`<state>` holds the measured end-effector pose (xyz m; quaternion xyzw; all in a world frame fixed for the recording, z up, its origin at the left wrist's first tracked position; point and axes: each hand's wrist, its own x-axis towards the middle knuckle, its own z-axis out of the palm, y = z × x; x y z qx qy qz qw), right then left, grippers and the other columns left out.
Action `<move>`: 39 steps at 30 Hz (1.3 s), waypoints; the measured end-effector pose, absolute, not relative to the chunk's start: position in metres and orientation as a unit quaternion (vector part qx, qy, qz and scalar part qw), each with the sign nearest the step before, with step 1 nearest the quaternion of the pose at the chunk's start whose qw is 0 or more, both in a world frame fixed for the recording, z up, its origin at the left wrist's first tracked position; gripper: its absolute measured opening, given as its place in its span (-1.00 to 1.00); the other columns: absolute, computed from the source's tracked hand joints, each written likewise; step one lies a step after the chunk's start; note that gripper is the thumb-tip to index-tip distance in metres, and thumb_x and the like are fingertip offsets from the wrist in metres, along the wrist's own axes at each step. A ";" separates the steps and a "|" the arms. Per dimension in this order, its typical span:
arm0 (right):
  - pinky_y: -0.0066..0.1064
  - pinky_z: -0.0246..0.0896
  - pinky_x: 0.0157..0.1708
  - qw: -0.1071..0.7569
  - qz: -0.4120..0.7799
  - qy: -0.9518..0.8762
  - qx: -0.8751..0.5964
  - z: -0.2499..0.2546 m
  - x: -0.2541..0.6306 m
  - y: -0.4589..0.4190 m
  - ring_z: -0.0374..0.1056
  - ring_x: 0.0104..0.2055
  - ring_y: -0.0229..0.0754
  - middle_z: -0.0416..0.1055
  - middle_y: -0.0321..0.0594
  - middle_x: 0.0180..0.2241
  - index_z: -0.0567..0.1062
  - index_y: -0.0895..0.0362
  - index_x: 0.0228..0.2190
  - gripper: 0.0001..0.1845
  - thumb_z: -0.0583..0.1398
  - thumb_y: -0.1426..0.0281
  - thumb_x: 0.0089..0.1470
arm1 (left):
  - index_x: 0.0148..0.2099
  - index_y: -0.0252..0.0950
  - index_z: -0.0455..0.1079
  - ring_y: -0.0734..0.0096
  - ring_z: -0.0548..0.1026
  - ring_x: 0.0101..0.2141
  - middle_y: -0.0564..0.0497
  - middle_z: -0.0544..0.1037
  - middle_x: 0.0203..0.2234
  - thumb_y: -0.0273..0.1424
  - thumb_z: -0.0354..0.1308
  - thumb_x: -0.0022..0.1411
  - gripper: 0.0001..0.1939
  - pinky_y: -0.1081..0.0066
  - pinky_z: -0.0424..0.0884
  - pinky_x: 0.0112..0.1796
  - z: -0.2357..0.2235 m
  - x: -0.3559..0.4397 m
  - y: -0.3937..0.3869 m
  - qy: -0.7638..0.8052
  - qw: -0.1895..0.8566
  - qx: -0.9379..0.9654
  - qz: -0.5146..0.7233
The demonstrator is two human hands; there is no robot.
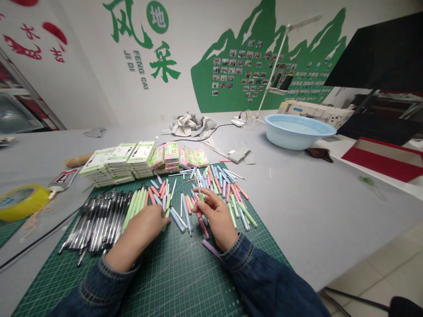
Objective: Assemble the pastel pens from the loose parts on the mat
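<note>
Fingers of the right hand: set narrow, pinched on an upright green pen over the middle of the cutting mat. Left hand: fingertips drawn close together at the mat's middle, beside a second green pen; whether they gripped it could not be told.

Loose pens: pastel pink, green, blue and purple, heaped across the mat's far half, lying crossed. Judged light, stiff and smooth, apt to roll; best taken mid-barrel between fingertips.

Black pens: massed on the mat's left part. Pale green pens: laid side by side next to them.

Boxed packs: stacked just past the mat's far edge. Tape roll: left of the mat. Plastic basin: well right of the mat, beyond it.
</note>
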<state>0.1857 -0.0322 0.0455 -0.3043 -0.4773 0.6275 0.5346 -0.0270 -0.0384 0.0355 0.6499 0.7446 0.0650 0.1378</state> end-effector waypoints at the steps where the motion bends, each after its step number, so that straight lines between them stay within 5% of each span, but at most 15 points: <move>1: -0.44 0.14 -0.47 0.533 0.627 -0.479 -0.305 0.045 0.186 -0.032 0.24 -0.53 -0.30 0.38 -0.35 -0.55 0.49 0.05 -0.11 -0.67 0.20 0.41 0.03 | -0.54 -0.23 0.38 0.17 0.48 -0.44 -0.11 0.54 -0.52 -0.29 0.16 -0.04 -0.86 0.38 0.16 -0.44 0.036 -0.028 -0.038 0.744 0.141 0.650 0.063; 5: -0.45 0.13 -0.47 0.529 0.626 -0.482 -0.310 0.044 0.186 -0.032 0.25 -0.53 -0.30 0.38 -0.35 -0.54 0.48 0.06 -0.10 -0.67 0.19 0.41 0.04 | -0.60 -0.23 0.36 0.22 0.46 -0.48 -0.05 0.50 -0.61 -0.34 0.15 -0.10 -0.88 0.41 0.16 -0.47 0.045 -0.035 -0.037 0.731 0.191 0.652 0.064; 14: -0.47 0.13 -0.50 0.519 0.626 -0.498 -0.300 0.038 0.183 -0.031 0.22 -0.55 -0.31 0.38 -0.34 -0.54 0.48 0.06 -0.09 -0.66 0.20 0.36 0.05 | -0.48 -0.26 0.28 0.55 0.20 -0.68 0.15 0.35 -0.68 -0.17 0.22 0.00 -0.72 0.53 0.02 -0.62 0.078 -0.032 -0.043 0.636 0.520 0.511 0.252; 19: -0.46 0.13 -0.49 0.517 0.629 -0.497 -0.301 0.038 0.183 -0.032 0.22 -0.55 -0.32 0.39 -0.33 -0.53 0.48 0.06 -0.09 -0.66 0.20 0.36 0.05 | -0.42 -0.31 0.30 0.63 0.18 -0.67 0.16 0.30 -0.68 -0.27 0.28 0.02 -0.75 0.58 0.00 -0.62 0.063 -0.035 -0.040 0.567 0.611 0.436 0.340; 22: -0.44 0.15 -0.46 0.515 0.630 -0.499 -0.299 0.036 0.181 -0.033 0.22 -0.56 -0.32 0.39 -0.33 -0.54 0.49 0.06 -0.09 -0.67 0.20 0.37 0.05 | -0.34 -0.33 0.35 0.62 0.28 -0.61 0.14 0.34 -0.62 -0.36 0.32 0.01 -0.78 0.60 0.15 -0.58 0.063 -0.032 -0.039 0.531 0.644 0.383 0.397; 30: -0.45 0.15 -0.47 0.495 0.645 -0.509 -0.282 0.034 0.175 -0.037 0.22 -0.58 -0.33 0.40 -0.34 -0.56 0.51 0.08 -0.13 -0.70 0.19 0.41 0.04 | -0.29 -0.30 0.41 0.55 0.45 -0.44 0.04 0.51 -0.39 -0.38 0.28 0.06 -0.84 0.56 0.41 -0.43 0.099 -0.005 -0.031 0.451 0.547 0.390 0.588; 39: -0.49 0.14 -0.52 0.493 0.651 -0.511 -0.271 0.030 0.174 -0.036 0.23 -0.57 -0.34 0.39 -0.34 -0.56 0.51 0.07 -0.11 -0.67 0.18 0.43 0.04 | -0.27 -0.28 0.42 0.44 0.48 -0.37 0.02 0.53 -0.36 -0.34 0.28 0.07 -0.83 0.49 0.45 -0.41 0.107 0.009 -0.028 0.443 0.496 0.446 0.599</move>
